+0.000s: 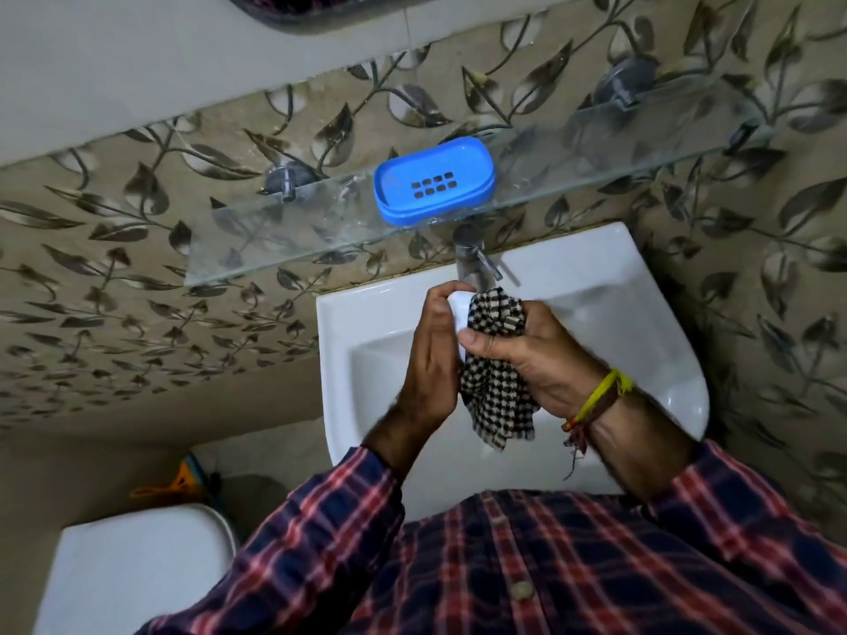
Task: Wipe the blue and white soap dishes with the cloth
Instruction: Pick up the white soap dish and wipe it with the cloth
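Left hand (433,350): fingers curled round white soap dish (459,309), above white basin (339,368). Right hand (536,359): clutching checked cloth (497,396) against the dish. Blue soap dish (434,180): on glass shelf (256,249), overhanging its front edge.

glass shelf (256,231) bare left of blue soap dish (434,180) (tap (476,263) below)
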A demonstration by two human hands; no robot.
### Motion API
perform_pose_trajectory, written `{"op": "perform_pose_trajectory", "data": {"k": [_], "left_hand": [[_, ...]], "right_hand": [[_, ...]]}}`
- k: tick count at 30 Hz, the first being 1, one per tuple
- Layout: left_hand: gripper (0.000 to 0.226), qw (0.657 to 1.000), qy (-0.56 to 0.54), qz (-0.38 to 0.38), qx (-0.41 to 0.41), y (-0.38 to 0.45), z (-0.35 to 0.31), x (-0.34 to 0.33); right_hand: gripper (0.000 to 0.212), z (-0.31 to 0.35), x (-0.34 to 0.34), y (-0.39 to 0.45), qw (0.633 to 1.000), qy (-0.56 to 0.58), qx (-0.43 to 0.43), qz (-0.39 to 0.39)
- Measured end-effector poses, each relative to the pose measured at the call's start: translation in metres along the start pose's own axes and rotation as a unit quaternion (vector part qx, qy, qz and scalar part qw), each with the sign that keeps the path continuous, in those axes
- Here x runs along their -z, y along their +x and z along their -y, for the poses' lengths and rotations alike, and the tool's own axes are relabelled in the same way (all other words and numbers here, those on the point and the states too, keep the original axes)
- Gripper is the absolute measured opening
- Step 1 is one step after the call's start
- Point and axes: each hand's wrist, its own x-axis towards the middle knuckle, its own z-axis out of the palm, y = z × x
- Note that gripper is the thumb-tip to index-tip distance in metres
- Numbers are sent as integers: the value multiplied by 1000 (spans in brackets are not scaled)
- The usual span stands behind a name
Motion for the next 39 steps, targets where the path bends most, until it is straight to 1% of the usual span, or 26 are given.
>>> {"op": "perform_pose_trajectory", "data": {"k": [2,4,5,6,9,10,11,12,13,15,16,17,18,20,22,23,24,25,26,28,30,32,34,37,38,39], "left_hand": [[49,1000,-13,-23,17,6,4,3],[55,998,-25,-55,36,8,6,2],[55,995,-34,-75,49,10,6,0],[53,993,-51,-85,65,10,6,-2],[53,988,-93,-73,100,14,3,-7],[52,987,-95,-77,107,15,1,-7],[49,984,-104,-89,113,17,0,-6],[46,979,-121,-101,127,18,-2,-4],[46,971,-146,-112,155,19,-6,-3],[50,948,-198,-126,216,22,-12,-4],[50,941,-206,-130,236,25,-16,-5],[50,940,-195,-129,248,28,-22,-6],[54,941,-184,-129,254,31,-27,-6],[71,945,-162,-112,261,33,-34,0],[83,950,-159,-78,258,29,-32,5],[85,958,-148,-64,238,23,-27,7],[84,971,-115,-43,207,16,-22,7],[80,982,-76,-23,172,10,-19,4],[75,988,-51,-25,143,6,-15,1],[66,989,-67,-55,118,7,-16,-3],[55,987,-83,-85,111,14,-21,-2],[58,976,-121,-88,155,16,-20,0],[61,962,-160,-78,207,13,-19,2],[69,945,-170,-82,267,16,-21,3],[72,937,-175,-71,293,19,-22,4],[74,935,-177,-57,302,21,-23,7]], "right_hand": [[23,-2,-3,-2,997,-79,19,15],[21,-5,-4,-4,991,-124,33,25],[20,-6,-5,-3,990,-133,38,24],[20,-6,-6,-4,991,-130,38,17],[19,-8,-7,-5,997,-62,44,-24],[18,-8,-8,-6,997,-53,56,-25],[18,-7,-7,-5,994,-73,74,-19],[18,-6,-6,-5,988,-122,98,-4],[17,-5,-3,-5,974,-191,123,23],[12,-6,5,-5,934,-313,152,80],[12,-7,7,-6,922,-344,151,93],[13,-8,7,-7,918,-357,146,90],[14,-11,6,-7,917,-362,148,79],[13,-18,3,-7,921,-348,171,43],[11,-22,-3,-8,937,-303,173,-10],[9,-22,-3,-7,954,-253,157,-30],[10,-20,-4,-7,973,-187,133,-33],[15,-17,-4,-8,984,-139,110,-25],[17,-14,-4,-8,987,-120,104,-4],[15,-10,-3,-7,978,-168,117,43],[18,-9,-1,-8,960,-239,120,75],[18,-10,0,-9,944,-293,126,87],[18,-10,-1,-10,922,-341,162,84],[17,-16,-3,-10,888,-397,220,71],[15,-18,-3,-10,879,-412,232,62],[15,-20,-2,-10,876,-416,239,48]]}}
